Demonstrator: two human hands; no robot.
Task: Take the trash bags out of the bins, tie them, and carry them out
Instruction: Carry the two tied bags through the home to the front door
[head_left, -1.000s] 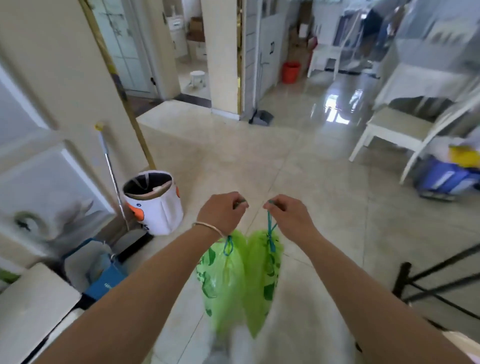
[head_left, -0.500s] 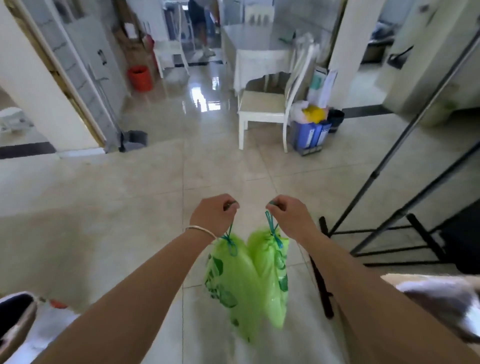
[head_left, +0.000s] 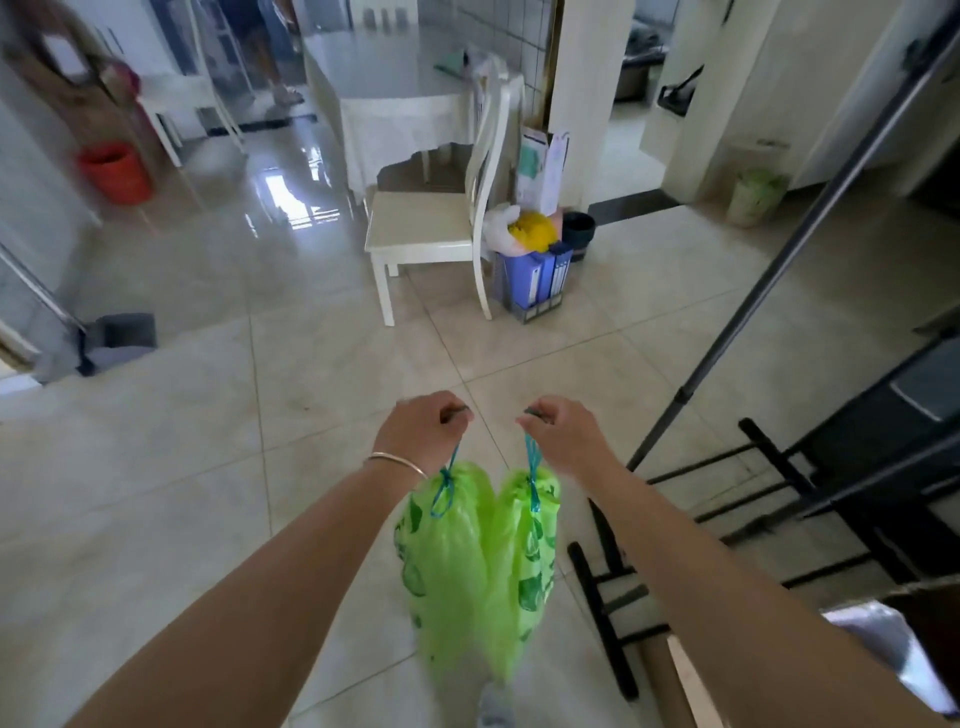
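My left hand clenched on the blue drawstring of the left green trash bag, my right hand gripping the drawstring of the right green trash bag, both bags touching, hanging above the tiled floor, white chair at 12 o'clock, orange bucket at 10 o'clock.

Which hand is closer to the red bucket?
Left. The left hand is on the bucket's side of the room; the right hand is beside it, farther over. Both hold green bags.
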